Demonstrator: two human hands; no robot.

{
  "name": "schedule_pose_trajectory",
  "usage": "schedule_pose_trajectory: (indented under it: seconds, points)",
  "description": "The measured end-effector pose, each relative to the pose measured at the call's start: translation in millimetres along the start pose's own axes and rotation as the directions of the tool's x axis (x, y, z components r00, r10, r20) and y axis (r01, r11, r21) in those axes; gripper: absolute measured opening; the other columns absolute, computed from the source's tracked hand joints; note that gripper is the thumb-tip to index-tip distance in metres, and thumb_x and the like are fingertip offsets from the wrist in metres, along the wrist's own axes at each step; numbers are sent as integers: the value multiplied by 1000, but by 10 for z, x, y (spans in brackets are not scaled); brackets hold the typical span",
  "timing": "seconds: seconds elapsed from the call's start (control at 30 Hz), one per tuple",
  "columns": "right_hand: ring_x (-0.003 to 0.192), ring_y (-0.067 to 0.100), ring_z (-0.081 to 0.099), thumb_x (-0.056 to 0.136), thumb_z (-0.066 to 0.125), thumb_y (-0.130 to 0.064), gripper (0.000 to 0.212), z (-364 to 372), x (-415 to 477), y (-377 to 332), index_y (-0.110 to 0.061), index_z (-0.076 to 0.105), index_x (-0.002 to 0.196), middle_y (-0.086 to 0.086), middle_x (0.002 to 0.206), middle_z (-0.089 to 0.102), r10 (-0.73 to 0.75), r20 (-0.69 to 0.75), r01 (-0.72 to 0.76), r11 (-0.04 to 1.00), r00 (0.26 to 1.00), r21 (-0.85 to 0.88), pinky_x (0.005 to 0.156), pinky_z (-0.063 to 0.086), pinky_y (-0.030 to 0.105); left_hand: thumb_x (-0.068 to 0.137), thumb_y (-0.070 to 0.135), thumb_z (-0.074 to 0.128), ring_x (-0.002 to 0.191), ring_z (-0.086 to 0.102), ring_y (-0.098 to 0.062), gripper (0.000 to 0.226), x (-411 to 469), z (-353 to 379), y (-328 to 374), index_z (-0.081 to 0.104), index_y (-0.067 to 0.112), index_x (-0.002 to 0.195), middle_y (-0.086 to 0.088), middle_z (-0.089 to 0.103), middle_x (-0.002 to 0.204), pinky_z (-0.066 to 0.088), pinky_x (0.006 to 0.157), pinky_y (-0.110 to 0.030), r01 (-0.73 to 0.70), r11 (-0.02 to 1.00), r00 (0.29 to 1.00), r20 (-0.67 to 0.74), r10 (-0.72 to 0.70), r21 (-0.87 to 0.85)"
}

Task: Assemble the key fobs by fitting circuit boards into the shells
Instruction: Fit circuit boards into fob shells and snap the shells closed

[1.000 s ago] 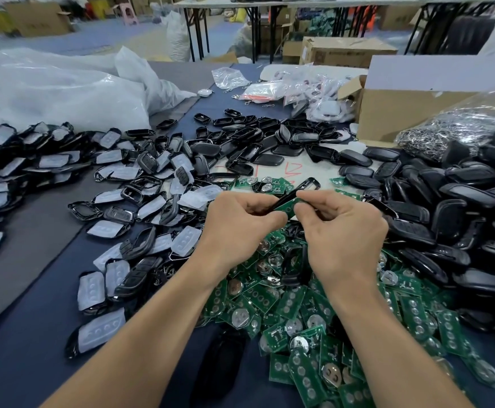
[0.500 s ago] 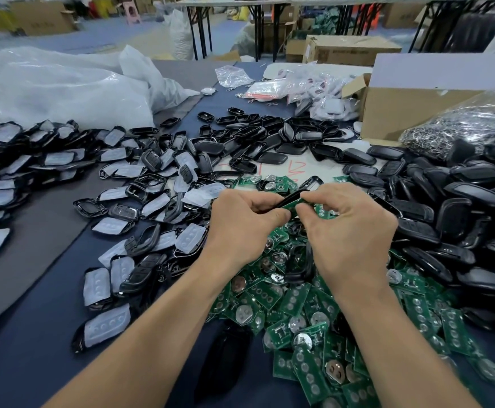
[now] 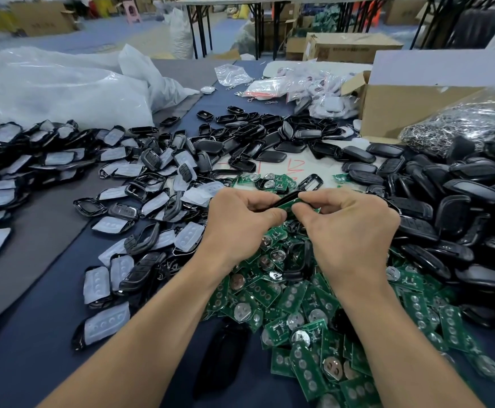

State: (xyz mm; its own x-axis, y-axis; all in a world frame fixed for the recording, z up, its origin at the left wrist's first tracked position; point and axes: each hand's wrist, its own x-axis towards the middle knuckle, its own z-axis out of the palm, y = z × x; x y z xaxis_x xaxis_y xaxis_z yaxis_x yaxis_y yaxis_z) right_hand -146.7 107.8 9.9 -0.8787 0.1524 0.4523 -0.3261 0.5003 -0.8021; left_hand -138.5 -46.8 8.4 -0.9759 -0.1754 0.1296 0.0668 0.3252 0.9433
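Holds one black shell (image 3: 287,198) up between both hands, with a green circuit board (image 3: 293,205) pressed against its near side. Grips the shell's left end with the left hand (image 3: 240,222), fingers curled, thumb against the board. Pinches shell and board from the other side with the right hand (image 3: 349,231), fingertips curled over the top edge. Can't tell whether the board is seated. Hovers just above a heap of loose boards (image 3: 299,307) spread on the dark blue worktop (image 3: 34,334). Flanked right by a pile of black shell halves (image 3: 461,207), left by shells with pale button pads (image 3: 122,178). Farther back: cardboard box (image 3: 402,107), bag of metal rings (image 3: 458,128), big clear plastic bag (image 3: 64,89).
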Motion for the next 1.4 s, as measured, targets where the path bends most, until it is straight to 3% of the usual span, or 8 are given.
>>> schedule_pose_trajectory:
  seconds: [0.2,0.73,0.83,0.93,1.0,1.1,1.23,1.4]
  points:
    - [61,5,69,72,93,-26,14,1,-16,-25,-31,84,82,-29,66,67,69,3,-69,997,998,32,73,63,40,82,15,86,67,73,-13,18,-2,-32,-25,84,29,95,9,79,76,59,66,-33,-1,999,1000,31,-1,45]
    - [67,-3,63,74,91,-26,18,25,-22,-8,-27,82,89,-23,71,68,73,22,-72,997,997,-20,75,60,32,86,2,81,58,76,-19,44,-50,39,21,78,41,66,-3,77,67,60,55,-24,56,995,998,31,-53,-87]
    - [69,-2,60,73,92,-28,33,38,-28,2,-30,80,104,-22,77,66,81,-2,-81,997,997,-10,72,52,19,87,1,80,57,75,-18,56,-54,48,54,77,50,61,-2,77,67,60,54,-24,59,991,998,31,-56,-117]
    - [75,-5,59,73,90,-37,37,26,-24,24,-35,78,108,-22,83,67,87,-14,-87,996,996,-24,71,45,15,87,-2,79,56,74,-19,44,-44,40,51,81,38,67,-4,78,69,59,54,-24,55,990,998,30,-51,-133]
    - [76,-3,64,79,84,-38,24,12,-14,-7,-51,76,97,-21,75,70,109,73,-114,991,991,73,67,50,14,88,-3,76,57,73,-20,29,-31,29,49,83,25,83,-8,79,73,59,55,-25,60,986,998,35,-55,-155]
    - [57,16,68,84,81,-21,46,-9,-4,-62,-65,70,80,-11,65,73,176,211,-233,930,962,285,56,58,33,88,-2,76,60,74,-19,22,-26,17,50,83,19,91,-8,79,76,59,58,-25,57,987,998,45,-51,-152]
    - [48,9,62,81,83,-4,52,-59,43,-15,-54,76,73,-4,57,70,240,270,-338,844,932,417,49,48,18,91,6,75,71,78,-16,30,-49,8,81,81,35,91,2,80,78,63,66,-26,-9,998,998,69,13,-62]
    - [53,13,65,82,83,-7,32,-69,71,50,-38,79,76,1,61,71,215,354,-362,828,910,429,51,50,20,90,-2,74,63,76,-16,44,-30,6,88,79,40,77,3,79,71,61,61,-23,26,996,998,58,-21,-84]
